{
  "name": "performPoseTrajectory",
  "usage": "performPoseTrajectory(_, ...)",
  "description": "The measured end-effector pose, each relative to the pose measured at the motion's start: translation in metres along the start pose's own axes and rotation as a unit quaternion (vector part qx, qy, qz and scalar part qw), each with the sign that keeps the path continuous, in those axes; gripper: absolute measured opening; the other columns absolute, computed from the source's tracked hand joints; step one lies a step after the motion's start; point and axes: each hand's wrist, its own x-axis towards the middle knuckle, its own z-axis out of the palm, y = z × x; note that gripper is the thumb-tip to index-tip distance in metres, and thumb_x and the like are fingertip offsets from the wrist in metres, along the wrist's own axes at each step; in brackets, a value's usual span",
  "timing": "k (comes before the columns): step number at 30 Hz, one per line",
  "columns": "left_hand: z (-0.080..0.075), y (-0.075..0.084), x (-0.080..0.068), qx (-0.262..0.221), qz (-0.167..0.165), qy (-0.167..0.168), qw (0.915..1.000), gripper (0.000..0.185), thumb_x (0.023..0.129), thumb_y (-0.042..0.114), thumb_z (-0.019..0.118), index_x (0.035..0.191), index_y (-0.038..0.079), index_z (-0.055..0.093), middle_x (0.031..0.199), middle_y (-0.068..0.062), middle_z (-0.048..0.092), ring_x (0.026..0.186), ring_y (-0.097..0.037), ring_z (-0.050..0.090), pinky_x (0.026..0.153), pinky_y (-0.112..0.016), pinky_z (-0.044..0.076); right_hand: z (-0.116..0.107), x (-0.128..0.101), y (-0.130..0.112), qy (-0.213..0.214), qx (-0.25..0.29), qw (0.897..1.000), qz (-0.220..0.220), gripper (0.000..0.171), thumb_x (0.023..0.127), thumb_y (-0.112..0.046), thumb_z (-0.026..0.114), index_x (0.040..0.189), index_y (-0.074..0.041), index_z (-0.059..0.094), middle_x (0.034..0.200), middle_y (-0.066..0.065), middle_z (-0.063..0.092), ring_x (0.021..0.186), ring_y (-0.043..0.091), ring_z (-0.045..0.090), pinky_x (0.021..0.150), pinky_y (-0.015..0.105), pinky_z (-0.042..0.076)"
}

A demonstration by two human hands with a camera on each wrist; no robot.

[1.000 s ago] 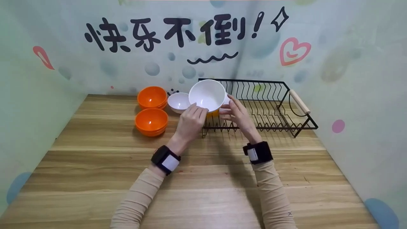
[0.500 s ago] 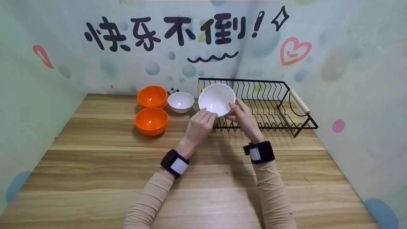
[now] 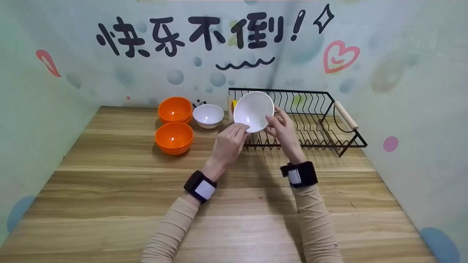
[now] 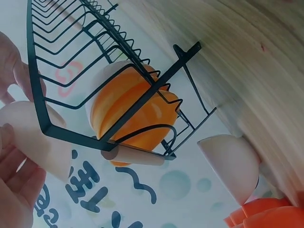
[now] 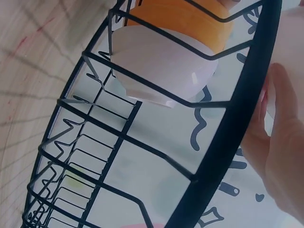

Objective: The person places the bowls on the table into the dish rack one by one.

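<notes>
In the head view a white bowl [image 3: 253, 109] is held up over the left part of a black wire dish rack [image 3: 310, 124], its hollow tilted toward me. My left hand [image 3: 229, 143] pinches its near rim. The right hand [image 3: 287, 136] grips the right side, thumb at the rim and fingers behind. In the left wrist view, orange bowls [image 4: 137, 107] stand on edge in the rack with a white bowl behind them. The right wrist view has that racked white bowl [image 5: 161, 61] beside the orange.
Two stacks of orange bowls stand left of the rack, a rear stack [image 3: 174, 110] and a front stack [image 3: 174, 138]. One more white bowl [image 3: 208, 116] sits upright between them and the rack. Wooden handles [image 3: 345, 115] cap the rack's ends. A printed backdrop rises behind.
Both hands have carried the white bowl rightward over the rack. The right hand, earlier loosely spread at the bowl's side, now has its thumb on the rim. The bowl tilts more.
</notes>
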Motion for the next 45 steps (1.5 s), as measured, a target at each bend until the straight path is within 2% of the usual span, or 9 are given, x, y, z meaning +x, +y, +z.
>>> performPoseTrajectory(4, 0.002, -0.001, -0.001, -0.027, -0.052, 0.01, 0.9982, 0.032, 0.091, 0.014, 0.06, 0.119, -0.003, 0.058, 0.117, -0.017, 0.064, 0.11, -0.027, 0.062, 0.093, -0.031, 0.052, -0.002, -0.001, -0.004, 0.013, 0.014, 1.0, -0.003, 0.061, 0.093, -0.019, 0.056, 0.147, -0.007, 0.031, 0.11, 0.014, 0.054, 0.093, 0.016, 0.063, 0.088, 0.029, 0.054)
performPoseTrajectory(7, 0.006, -0.002, -0.003, -0.035, -0.123, -0.004, 0.9918, 0.044, 0.093, 0.019, 0.058, 0.13, -0.004, 0.048, 0.124, -0.019, 0.057, 0.113, -0.029, 0.058, 0.095, -0.033, 0.051, -0.006, -0.001, -0.006, 0.025, 0.024, 0.999, -0.008, 0.062, 0.093, -0.019, 0.055, 0.148, -0.007, 0.03, 0.113, 0.016, 0.052, 0.095, 0.017, 0.062, 0.088, 0.029, 0.054)
performPoseTrajectory(11, 0.012, -0.005, -0.006, -0.04, -0.234, -0.07, 0.969, 0.05, 0.097, 0.027, 0.052, 0.136, -0.003, 0.043, 0.117, -0.019, 0.058, 0.103, -0.03, 0.059, 0.088, -0.039, 0.052, -0.012, -0.001, -0.007, 0.047, 0.026, 0.998, -0.012, 0.063, 0.093, -0.023, 0.054, 0.148, -0.008, 0.029, 0.116, 0.016, 0.049, 0.098, 0.018, 0.061, 0.089, 0.028, 0.054)
performPoseTrajectory(15, 0.015, -0.007, -0.008, -0.062, -0.295, -0.114, 0.9467, 0.045, 0.097, 0.025, 0.05, 0.133, -0.002, 0.049, 0.103, -0.02, 0.067, 0.09, -0.035, 0.066, 0.08, -0.044, 0.052, -0.016, 0.0, -0.006, 0.076, 0.03, 0.997, -0.018, 0.063, 0.093, -0.026, 0.055, 0.149, -0.01, 0.029, 0.117, 0.014, 0.048, 0.101, 0.02, 0.059, 0.089, 0.027, 0.053)
performPoseTrajectory(18, 0.015, -0.007, -0.007, -0.089, -0.312, -0.121, 0.9381, 0.042, 0.095, 0.017, 0.051, 0.131, -0.004, 0.051, 0.071, -0.012, 0.064, 0.064, -0.027, 0.062, 0.06, -0.036, 0.05, -0.018, 0.001, -0.005, 0.1, 0.044, 0.994, -0.026, 0.064, 0.093, -0.026, 0.056, 0.148, -0.011, 0.03, 0.119, 0.013, 0.048, 0.106, 0.022, 0.058, 0.09, 0.027, 0.053)
performPoseTrajectory(21, 0.015, -0.007, -0.008, -0.114, -0.32, -0.122, 0.9326, 0.043, 0.093, 0.012, 0.05, 0.133, -0.005, 0.05, 0.053, 0.001, 0.041, 0.047, -0.015, 0.041, 0.045, -0.025, 0.033, -0.021, 0.002, -0.003, 0.122, 0.05, 0.991, -0.036, 0.063, 0.092, -0.027, 0.058, 0.147, -0.013, 0.032, 0.12, 0.014, 0.048, 0.109, 0.025, 0.059, 0.091, 0.028, 0.053)
performPoseTrajectory(26, 0.014, -0.009, -0.007, -0.139, -0.331, -0.113, 0.9267, 0.043, 0.091, 0.01, 0.051, 0.132, -0.004, 0.052, 0.053, 0.004, 0.037, 0.047, -0.012, 0.038, 0.045, -0.022, 0.029, -0.026, 0.004, 0.0, 0.159, 0.052, 0.984, -0.054, 0.063, 0.091, -0.026, 0.06, 0.147, -0.016, 0.033, 0.123, 0.016, 0.048, 0.116, 0.028, 0.057, 0.094, 0.028, 0.051)
performPoseTrajectory(37, 0.016, -0.01, -0.007, -0.132, -0.342, -0.107, 0.9242, 0.04, 0.088, 0.011, 0.054, 0.126, -0.003, 0.058, 0.071, -0.017, 0.066, 0.058, -0.021, 0.051, 0.058, -0.038, 0.049, -0.03, 0.01, 0.012, 0.232, -0.07, 0.968, -0.059, 0.065, 0.086, -0.028, 0.067, 0.144, -0.018, 0.039, 0.105, 0.006, 0.053, 0.095, 0.015, 0.056, 0.085, 0.028, 0.05)
performPoseTrajectory(45, 0.014, -0.011, -0.006, -0.135, -0.346, -0.111, 0.9218, 0.042, 0.089, 0.012, 0.054, 0.128, -0.003, 0.056, 0.055, -0.001, 0.043, 0.051, -0.015, 0.038, 0.047, -0.025, 0.032, -0.029, 0.022, 0.021, 0.241, -0.143, 0.959, -0.038, 0.067, 0.085, -0.027, 0.068, 0.144, -0.015, 0.039, 0.098, 0.005, 0.05, 0.091, 0.016, 0.057, 0.081, 0.026, 0.05)
